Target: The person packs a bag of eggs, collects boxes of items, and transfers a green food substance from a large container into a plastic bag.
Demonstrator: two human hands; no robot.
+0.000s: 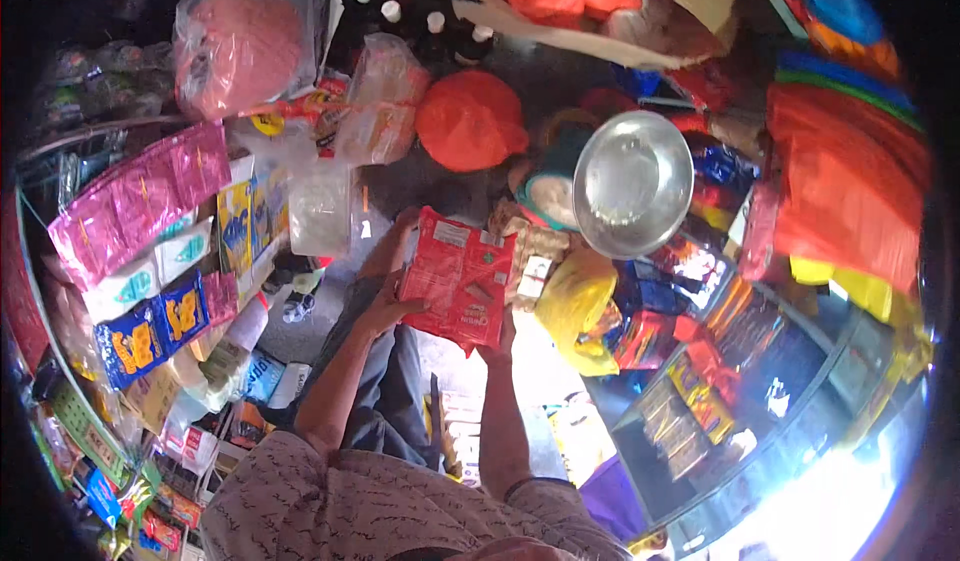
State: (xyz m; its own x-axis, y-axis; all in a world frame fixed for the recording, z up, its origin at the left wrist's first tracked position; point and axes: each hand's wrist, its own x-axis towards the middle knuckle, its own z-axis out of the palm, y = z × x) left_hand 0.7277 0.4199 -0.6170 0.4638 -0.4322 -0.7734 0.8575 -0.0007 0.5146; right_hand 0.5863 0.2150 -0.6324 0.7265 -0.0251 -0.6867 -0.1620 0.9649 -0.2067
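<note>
A red plastic snack packet (457,283), printed with pictures and writing, is held flat in front of my body. My left hand (386,307) grips its left edge, thumb across the top face. At the lower right corner, my right hand (499,340) holds the packet, its fingers mostly hidden beneath. A brown patterned item (544,242) lies just beyond the packet's right side. To the right of my right hand is a yellow plastic bag (577,310). Under my left forearm are my legs in dark trousers (386,377).
A round metal pan (634,184) stands at right, above packaged goods. Farther right is a glass display case (787,336) holding packets. Pink sachet strips (142,201) and blue snack packets (154,328) hang at left. Ahead sits a red plastic bundle (471,121) near a clear container (320,212).
</note>
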